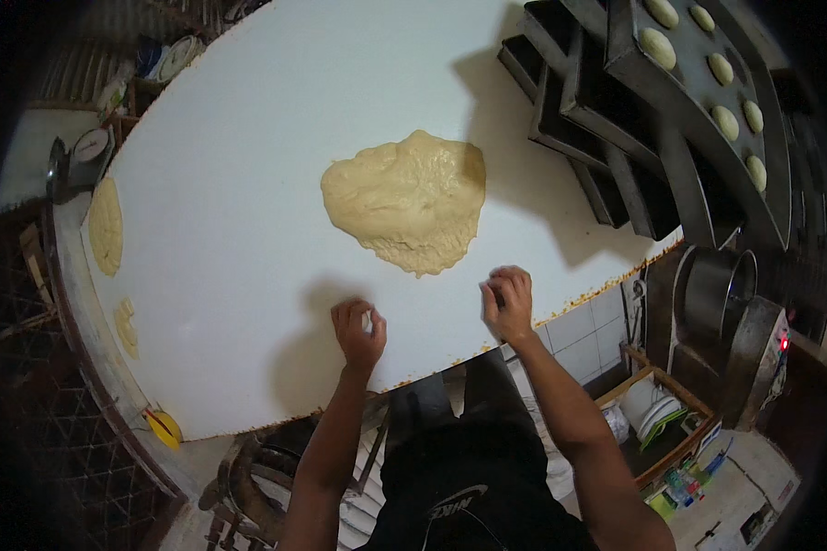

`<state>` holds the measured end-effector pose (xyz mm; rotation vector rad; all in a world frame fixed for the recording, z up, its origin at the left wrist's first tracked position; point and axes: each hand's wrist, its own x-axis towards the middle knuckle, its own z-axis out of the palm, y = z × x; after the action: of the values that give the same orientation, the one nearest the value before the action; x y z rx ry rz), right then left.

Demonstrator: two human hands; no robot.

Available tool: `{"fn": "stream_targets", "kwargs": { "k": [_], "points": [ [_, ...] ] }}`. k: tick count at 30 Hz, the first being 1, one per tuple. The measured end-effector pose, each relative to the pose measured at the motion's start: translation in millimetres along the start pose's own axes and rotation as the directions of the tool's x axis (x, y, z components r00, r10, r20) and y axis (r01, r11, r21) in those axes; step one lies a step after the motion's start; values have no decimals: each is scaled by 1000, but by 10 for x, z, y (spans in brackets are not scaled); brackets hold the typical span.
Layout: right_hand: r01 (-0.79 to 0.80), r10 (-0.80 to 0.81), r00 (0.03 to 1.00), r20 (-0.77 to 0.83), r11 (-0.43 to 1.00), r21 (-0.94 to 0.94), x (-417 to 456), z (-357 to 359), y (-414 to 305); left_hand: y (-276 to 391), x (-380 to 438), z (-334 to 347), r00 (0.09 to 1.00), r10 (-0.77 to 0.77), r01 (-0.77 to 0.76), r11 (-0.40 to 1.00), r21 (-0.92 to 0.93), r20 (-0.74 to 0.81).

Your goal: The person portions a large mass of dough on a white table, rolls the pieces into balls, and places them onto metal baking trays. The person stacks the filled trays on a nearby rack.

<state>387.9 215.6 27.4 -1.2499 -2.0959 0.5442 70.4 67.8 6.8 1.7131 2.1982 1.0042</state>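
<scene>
A large, flattened mass of pale yellow dough lies on the white table, its surface smooth above and rougher along the near edge. My left hand is over the table, nearer to me than the dough and to its left. Its fingers are loosely curled, the thumb is apart from them, and nothing shows in its grasp. Just off the dough's near right side is my right hand, also half curled and holding nothing visible. Neither hand touches the dough.
Dark metal trays are stacked crosswise at right; the top tray carries several dough balls. Flat dough and a smaller piece lie along the left edge, near a dial scale and a yellow object. The table's front edge is rusty.
</scene>
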Motion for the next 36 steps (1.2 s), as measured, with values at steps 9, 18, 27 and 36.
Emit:
{"fn": "stream_targets", "kwargs": {
  "k": [9,18,27,36],
  "points": [
    [-66,62,991,-118,997,-38,76,167,-227,146,167,-68,999,-2,5,998,-64,50],
    [-43,38,980,-195,999,-21,189,214,-213,37,238,-40,998,41,-40,998,-44,38],
    [-72,61,969,-238,997,-38,233,273,-181,133,489,2,999,-28,30,998,-55,37],
    [-162,160,979,-123,987,-4,290,174,-67,72,256,107,998,19,-17,1000,-24,53]
  ]
}}
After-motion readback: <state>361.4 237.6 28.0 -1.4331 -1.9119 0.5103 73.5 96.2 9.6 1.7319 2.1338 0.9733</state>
